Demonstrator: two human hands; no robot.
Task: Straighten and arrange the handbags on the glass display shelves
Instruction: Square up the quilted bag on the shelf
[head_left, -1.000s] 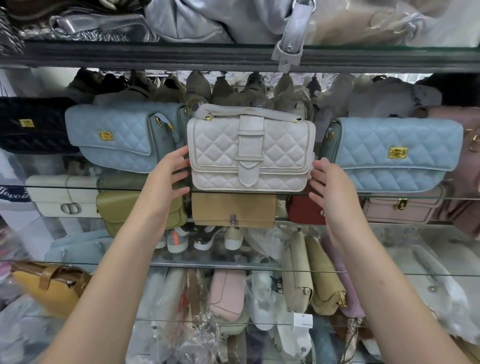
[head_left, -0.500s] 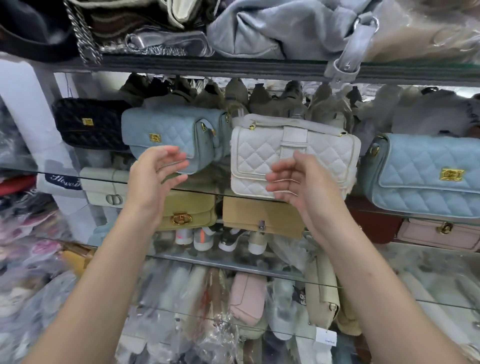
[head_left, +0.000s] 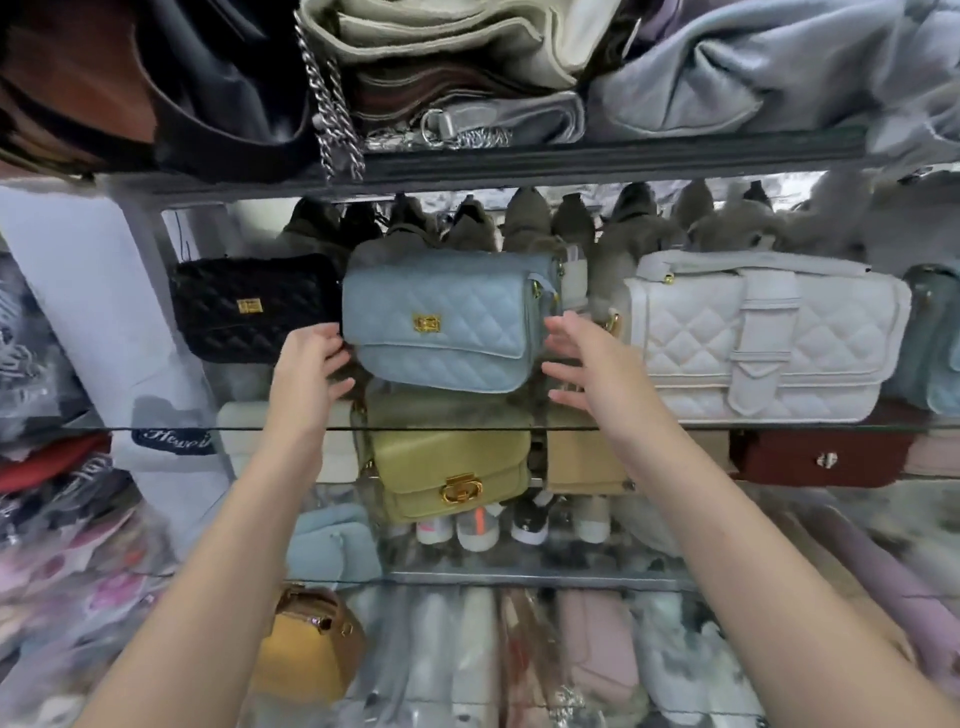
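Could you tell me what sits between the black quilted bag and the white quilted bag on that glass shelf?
The light blue quilted bag sits between them in the head view, with both hands reaching to its sides.

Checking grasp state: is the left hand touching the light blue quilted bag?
Touching. Head view: left hand fingertips press the light blue quilted bag at its left edge.

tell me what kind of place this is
Most likely a handbag shop: stacked glass shelves crowded with bags, such as the light blue quilted bag, the white quilted bag and wrapped stock below.
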